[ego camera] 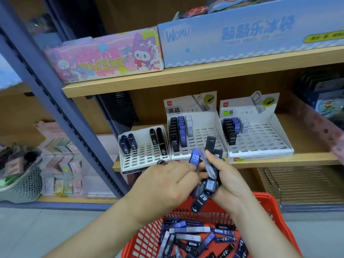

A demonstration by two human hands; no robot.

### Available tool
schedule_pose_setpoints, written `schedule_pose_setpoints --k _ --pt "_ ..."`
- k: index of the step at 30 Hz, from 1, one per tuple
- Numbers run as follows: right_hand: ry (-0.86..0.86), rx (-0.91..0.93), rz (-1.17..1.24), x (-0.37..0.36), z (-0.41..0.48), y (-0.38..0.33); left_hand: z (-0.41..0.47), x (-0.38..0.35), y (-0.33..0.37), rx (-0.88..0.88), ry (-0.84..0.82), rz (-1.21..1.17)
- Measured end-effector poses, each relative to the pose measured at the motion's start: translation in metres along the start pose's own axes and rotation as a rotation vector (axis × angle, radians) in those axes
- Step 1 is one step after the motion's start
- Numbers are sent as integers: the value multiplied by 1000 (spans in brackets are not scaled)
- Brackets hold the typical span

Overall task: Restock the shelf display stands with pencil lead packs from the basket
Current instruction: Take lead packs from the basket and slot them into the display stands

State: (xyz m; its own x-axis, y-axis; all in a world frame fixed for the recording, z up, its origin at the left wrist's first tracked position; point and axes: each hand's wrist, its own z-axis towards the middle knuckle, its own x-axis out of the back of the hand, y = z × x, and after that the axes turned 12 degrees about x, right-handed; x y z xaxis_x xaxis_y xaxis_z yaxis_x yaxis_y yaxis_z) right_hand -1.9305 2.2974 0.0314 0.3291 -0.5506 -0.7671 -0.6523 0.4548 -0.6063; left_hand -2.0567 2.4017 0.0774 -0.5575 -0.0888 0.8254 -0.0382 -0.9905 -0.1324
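While both hands work directly above the red basket (268, 199), the right hand (226, 175) is curled around a bundle of pencil lead packs (209, 184), with dark and blue packs fanning out above and below the fist. The left hand (167, 180), just beside it over the basket's far rim, pinches a blue pack (195, 158) marked HB 0.5 by its lower end. That pack stands roughly upright and touches the bundle; whether the right hand also holds it cannot be told.

Inside the basket, loose packs (195, 237) lie in a jumbled heap of black, blue and grey, crossing one another.

Beyond the basket, a wooden shelf (279, 160) carries three white slotted stands side by side. The middle stand (204, 135), straight beyond the basket, holds black, blue and pale packs in its three leftmost columns. The left stand (143, 135), beyond the basket and to its left, holds two blue packs at one side and two black at the other. The right stand (264, 135), beyond the basket and to its right, holds black, blue and pale columns at its left edge.
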Motion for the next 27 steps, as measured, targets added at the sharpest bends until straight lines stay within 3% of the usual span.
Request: schedule_pose_setpoints --k 3,6,8,12,16,21,27 --pt "5 72 -223 3 0 0 -5 -3 7 -69 -73 -12" --pt "-4 115 -260 4 1 4 -7 -12 10 -31 -139 -110" --pt "-10 82 -166 4 1 6 -4 -14 9 129 -169 -259" --pt "-9 75 -40 6 6 8 5 -9 6 664 -310 -558" --pt "53 81 -53 8 8 10 11 -5 6 840 -520 -811" --pt "68 136 -156 14 9 7 14 -11 -1 1156 -267 -970" --pt "-113 121 -386 16 -1 12 21 -19 -10 1293 -81 -1115"
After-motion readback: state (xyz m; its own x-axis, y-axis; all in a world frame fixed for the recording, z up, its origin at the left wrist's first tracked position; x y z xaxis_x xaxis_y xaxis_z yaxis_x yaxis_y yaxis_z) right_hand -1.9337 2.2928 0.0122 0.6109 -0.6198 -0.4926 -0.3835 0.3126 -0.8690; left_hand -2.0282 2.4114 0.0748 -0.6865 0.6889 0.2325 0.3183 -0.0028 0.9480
